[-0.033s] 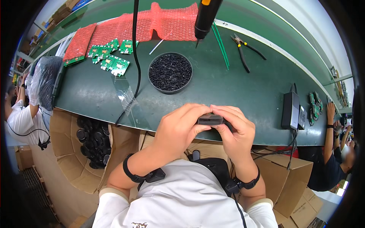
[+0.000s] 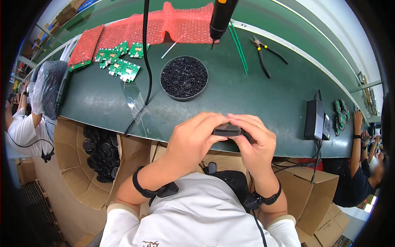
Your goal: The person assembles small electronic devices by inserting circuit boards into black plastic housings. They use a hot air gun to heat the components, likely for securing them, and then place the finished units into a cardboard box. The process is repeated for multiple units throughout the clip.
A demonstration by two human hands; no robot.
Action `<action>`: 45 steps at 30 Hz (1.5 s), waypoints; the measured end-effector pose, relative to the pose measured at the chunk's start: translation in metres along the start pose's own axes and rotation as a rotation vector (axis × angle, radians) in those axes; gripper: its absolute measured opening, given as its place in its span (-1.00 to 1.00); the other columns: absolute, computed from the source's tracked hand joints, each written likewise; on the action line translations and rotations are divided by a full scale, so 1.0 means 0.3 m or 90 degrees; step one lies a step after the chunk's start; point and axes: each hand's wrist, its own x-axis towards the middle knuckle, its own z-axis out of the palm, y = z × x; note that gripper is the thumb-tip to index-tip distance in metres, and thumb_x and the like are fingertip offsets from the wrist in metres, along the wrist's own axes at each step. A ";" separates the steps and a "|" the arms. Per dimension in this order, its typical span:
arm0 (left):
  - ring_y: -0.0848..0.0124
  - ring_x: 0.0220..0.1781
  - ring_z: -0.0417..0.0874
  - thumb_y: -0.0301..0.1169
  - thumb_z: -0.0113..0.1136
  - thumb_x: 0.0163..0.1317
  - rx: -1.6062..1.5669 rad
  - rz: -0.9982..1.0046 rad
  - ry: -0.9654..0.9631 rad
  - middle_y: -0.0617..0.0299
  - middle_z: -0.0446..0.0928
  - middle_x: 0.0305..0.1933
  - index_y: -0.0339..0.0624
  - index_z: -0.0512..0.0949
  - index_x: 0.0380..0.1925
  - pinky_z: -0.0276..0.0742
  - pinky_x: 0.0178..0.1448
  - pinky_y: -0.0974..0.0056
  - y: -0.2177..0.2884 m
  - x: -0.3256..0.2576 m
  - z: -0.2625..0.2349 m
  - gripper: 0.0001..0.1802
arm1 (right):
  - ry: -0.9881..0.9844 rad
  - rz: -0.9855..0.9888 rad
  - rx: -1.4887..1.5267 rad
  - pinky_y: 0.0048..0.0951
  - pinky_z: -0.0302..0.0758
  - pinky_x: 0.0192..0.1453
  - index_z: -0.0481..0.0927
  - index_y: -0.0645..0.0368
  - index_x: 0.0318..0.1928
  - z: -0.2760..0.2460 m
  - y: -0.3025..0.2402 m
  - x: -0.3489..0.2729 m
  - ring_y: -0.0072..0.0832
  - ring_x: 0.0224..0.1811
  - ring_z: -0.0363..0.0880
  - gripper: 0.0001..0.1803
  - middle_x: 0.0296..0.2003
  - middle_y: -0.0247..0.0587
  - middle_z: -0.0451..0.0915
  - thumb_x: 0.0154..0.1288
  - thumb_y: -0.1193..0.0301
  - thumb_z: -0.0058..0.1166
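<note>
Between my two hands is a small flat black plastic casing [image 2: 227,130], held just over the table's front edge. My left hand [image 2: 195,138] pinches its left end, thumb below and fingers on top. My right hand [image 2: 256,140] grips the right end in the same way, and the fingertips of both hands nearly meet above it. Much of the casing is hidden by my fingers. Beyond my hands stands a round dish of small black screws [image 2: 184,78]. A black electric screwdriver [image 2: 221,22] hangs above the table, bit downward.
Green circuit boards [image 2: 123,69] and red bubble wrap [image 2: 181,24] lie at the far left. Cutting pliers [image 2: 263,55] and thin green strips [image 2: 238,47] are to the right. A black power unit [image 2: 314,119] stands further right. A cardboard box [image 2: 70,164] holds round black parts. Co-workers sit at both sides.
The casing has tilted slightly between my fingers. The hanging screwdriver has swung a little to the left. My hands have barely moved.
</note>
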 end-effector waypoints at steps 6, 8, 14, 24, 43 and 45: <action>0.05 -0.05 0.77 -0.58 0.45 0.04 0.022 0.054 0.039 -0.01 0.71 -0.06 -0.28 0.65 -0.07 0.74 -0.04 0.14 -0.025 -0.012 0.019 -0.61 | 0.013 0.050 0.096 -0.31 0.64 0.16 0.76 0.25 -0.08 0.011 0.014 -0.018 -0.23 0.06 0.73 -0.62 0.00 -0.12 0.79 0.02 0.71 0.38; 0.05 -0.02 0.78 -0.60 0.43 0.06 0.001 0.044 0.041 -0.03 0.72 -0.04 -0.29 0.66 -0.06 0.75 -0.01 0.15 -0.028 -0.015 0.019 -0.63 | 0.013 0.062 0.103 -0.31 0.64 0.17 0.76 0.25 -0.08 0.012 0.013 -0.021 -0.22 0.07 0.73 -0.63 0.00 -0.12 0.78 0.03 0.72 0.37; 0.12 0.05 0.80 -0.59 0.44 0.09 -0.067 -0.017 0.014 0.00 0.75 0.03 -0.25 0.72 -0.04 0.73 0.11 0.20 -0.020 -0.004 0.004 -0.63 | 0.020 0.085 0.144 -0.30 0.65 0.18 0.75 0.27 -0.09 0.014 0.018 -0.024 -0.22 0.09 0.73 -0.65 0.00 -0.08 0.78 0.06 0.73 0.36; 0.16 0.13 0.78 -0.65 0.41 0.07 -0.141 -0.067 -0.003 0.00 0.74 0.07 -0.25 0.74 0.01 0.70 0.17 0.20 -0.024 -0.002 -0.006 -0.58 | -0.034 0.125 0.234 -0.26 0.67 0.22 0.64 0.42 0.02 0.010 0.025 -0.030 -0.20 0.18 0.67 -0.71 0.11 0.14 0.67 0.29 0.77 0.23; 0.14 -0.09 0.80 -0.48 0.46 0.15 0.026 0.016 0.088 0.03 0.74 -0.08 -0.24 0.68 -0.09 0.72 -0.06 0.22 -0.019 -0.010 0.040 -0.69 | 0.040 0.107 0.101 -0.39 0.72 0.07 0.72 0.26 -0.07 0.021 -0.011 -0.014 -0.32 0.01 0.75 -0.68 -0.06 -0.10 0.78 0.12 0.70 0.38; 0.14 -0.10 0.80 -0.47 0.47 0.15 0.038 0.018 0.086 0.03 0.74 -0.08 -0.24 0.68 -0.09 0.72 -0.06 0.22 -0.017 -0.010 0.041 -0.69 | 0.047 0.118 0.117 -0.38 0.72 0.06 0.72 0.26 -0.07 0.025 -0.005 -0.019 -0.32 0.02 0.74 -0.68 -0.06 -0.10 0.78 0.13 0.70 0.38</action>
